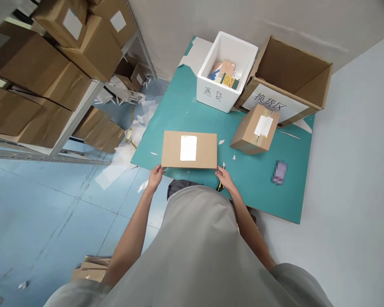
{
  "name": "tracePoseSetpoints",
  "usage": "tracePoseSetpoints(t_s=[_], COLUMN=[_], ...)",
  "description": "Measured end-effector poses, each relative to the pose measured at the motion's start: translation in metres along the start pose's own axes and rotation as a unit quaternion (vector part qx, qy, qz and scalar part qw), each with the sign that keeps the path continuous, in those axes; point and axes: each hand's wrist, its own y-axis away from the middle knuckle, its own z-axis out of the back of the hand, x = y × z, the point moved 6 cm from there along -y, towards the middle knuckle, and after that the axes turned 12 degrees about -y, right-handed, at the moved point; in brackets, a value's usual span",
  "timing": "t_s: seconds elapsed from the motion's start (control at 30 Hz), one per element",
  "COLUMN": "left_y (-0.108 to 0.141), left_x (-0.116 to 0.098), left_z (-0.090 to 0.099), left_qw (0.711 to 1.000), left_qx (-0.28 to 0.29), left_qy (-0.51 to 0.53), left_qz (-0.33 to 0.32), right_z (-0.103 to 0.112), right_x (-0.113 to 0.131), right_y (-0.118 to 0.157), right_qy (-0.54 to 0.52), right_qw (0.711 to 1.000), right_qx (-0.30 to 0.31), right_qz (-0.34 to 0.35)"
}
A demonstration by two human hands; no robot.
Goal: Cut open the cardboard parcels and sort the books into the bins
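A flat, closed cardboard box (173, 149) with a white label (188, 148) lies near the front edge of the green-topped table (256, 187). My left hand (155, 178) grips its near left corner, thumb and fingers closed there. At the near right corner, my right hand (224, 176) holds the same box. Partly beneath the right hand is a yellow and black box cutter (220, 186). A second taped carton (251, 132) with a white label stands right of the flat box.
At the table's back are a white foam bin (216, 97) holding small packets and a large open cardboard box (281, 106), both with handwritten signs. A blurred purple item (279, 172) lies at right. Shelves of cartons (92, 47) stand left; paper scraps (118, 168) litter the floor.
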Motion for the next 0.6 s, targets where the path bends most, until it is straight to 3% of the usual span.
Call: tracePoseSetpoints(t_s=[0.17,0.47,0.6], left_y=[0.007,0.03,0.022], left_x=[-0.014,-0.082,-0.089], left_z=[0.004,0.03,0.036], left_qw=[0.997,0.975,0.965], left_qx=[-0.027,-0.155,-0.196], left_qy=[-0.065,-0.087,-0.124], left_qz=[-0.04,-0.131,-0.124], right_z=[-0.004,0.007,0.001], right_x=[0.01,0.089,0.097], right_y=[0.003,-0.004,-0.008], right_qy=[-0.015,0.009,0.053], right_qw=[1.0,0.99,0.987], right_qx=[-0.016,-0.102,-0.12], right_qz=[-0.013,0.096,0.097])
